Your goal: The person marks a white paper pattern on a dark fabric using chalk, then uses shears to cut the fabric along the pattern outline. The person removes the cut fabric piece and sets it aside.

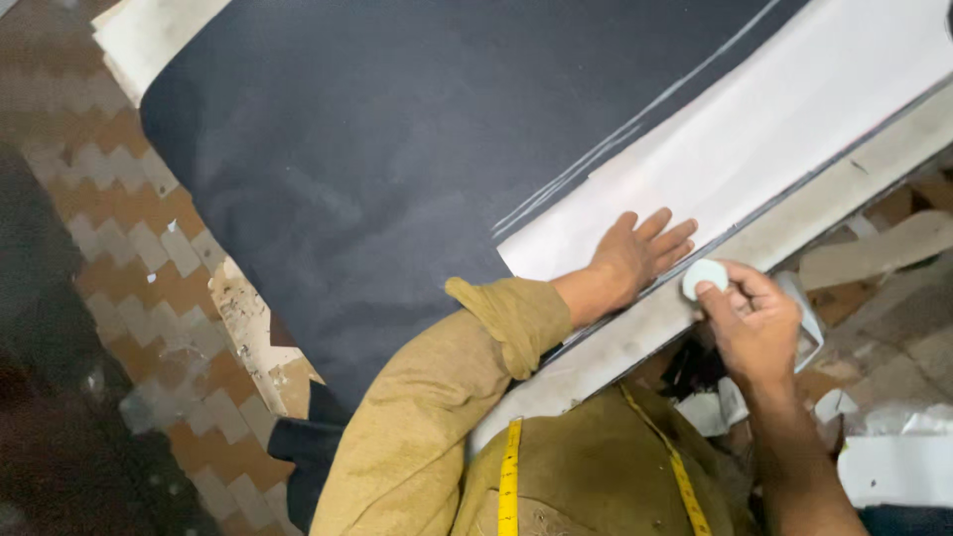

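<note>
The left hand (635, 253) lies flat, fingers spread and holding nothing, on a long white paper pattern piece (754, 149) that rests on the wide sheet of dark navy woven cloth (357, 169). The right hand (749, 323) has its grip closed in a pinch on a small round white disc of tailor's chalk (704, 277), held just off the near edge of the pale, scuffed bench (844, 189), close beside the left fingertips.

Judging from this, the main risk is slip: the paper is smooth and the cloth soft and matte, so if the flat palm eases its pressure the pattern could creep and any new mark would land off the two thin chalk lines (615, 139) already running along the paper's edge. The chalk disc is thin and brittle-looking; a hard press at the bench lip might chip it or drop it among the scraps on the floor. The cloth also overhangs the far corner, and its own weight could drag it sideways.

A yellow measuring tape (509, 476) hangs over the person's olive shirt; the patterned tile floor (129, 228) shows at the left.
</note>
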`<state>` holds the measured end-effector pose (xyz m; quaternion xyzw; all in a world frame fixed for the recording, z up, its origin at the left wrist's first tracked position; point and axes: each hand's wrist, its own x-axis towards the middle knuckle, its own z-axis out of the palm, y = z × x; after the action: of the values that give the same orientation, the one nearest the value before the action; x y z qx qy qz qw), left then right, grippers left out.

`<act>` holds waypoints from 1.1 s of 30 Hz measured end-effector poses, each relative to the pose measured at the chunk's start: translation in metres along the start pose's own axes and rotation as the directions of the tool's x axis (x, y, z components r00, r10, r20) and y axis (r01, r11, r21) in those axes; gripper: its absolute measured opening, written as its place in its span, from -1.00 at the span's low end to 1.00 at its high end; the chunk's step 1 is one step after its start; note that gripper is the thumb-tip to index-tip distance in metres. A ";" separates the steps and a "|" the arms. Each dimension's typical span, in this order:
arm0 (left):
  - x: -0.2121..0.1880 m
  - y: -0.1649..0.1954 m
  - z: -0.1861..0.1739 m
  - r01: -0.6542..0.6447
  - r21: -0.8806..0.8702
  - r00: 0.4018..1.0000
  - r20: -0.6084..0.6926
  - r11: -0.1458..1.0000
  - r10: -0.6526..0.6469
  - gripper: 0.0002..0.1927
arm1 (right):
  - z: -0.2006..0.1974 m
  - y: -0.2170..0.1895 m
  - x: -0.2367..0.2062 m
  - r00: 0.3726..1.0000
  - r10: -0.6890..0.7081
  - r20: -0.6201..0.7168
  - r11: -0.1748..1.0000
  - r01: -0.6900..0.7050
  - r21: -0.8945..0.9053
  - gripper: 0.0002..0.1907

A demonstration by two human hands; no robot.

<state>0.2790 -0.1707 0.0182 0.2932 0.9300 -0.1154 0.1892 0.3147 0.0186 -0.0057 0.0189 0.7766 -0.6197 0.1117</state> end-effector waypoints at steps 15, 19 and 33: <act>0.015 0.018 0.001 0.237 -0.092 0.970 -0.025 0.967 -0.240 -0.16 | 0.095 -0.091 0.149 0.463 0.137 0.876 0.789 0.484 -0.379 -0.81; -0.014 0.016 -0.007 0.200 -0.412 0.968 -0.055 0.889 -0.243 0.02 | 0.100 -0.076 0.169 0.375 0.224 0.899 0.855 0.367 -0.366 -0.80; 0.015 0.096 0.015 0.583 -0.808 -0.149 -0.005 -0.084 -0.989 -0.45 | 0.094 -0.048 0.194 0.260 0.115 0.959 0.899 0.384 -0.212 -0.76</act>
<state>0.3284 -0.0911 -0.0118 -0.4729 0.8384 0.1800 -0.2025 0.1316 -0.1050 -0.0170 -0.4497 0.6579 -0.3353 0.5025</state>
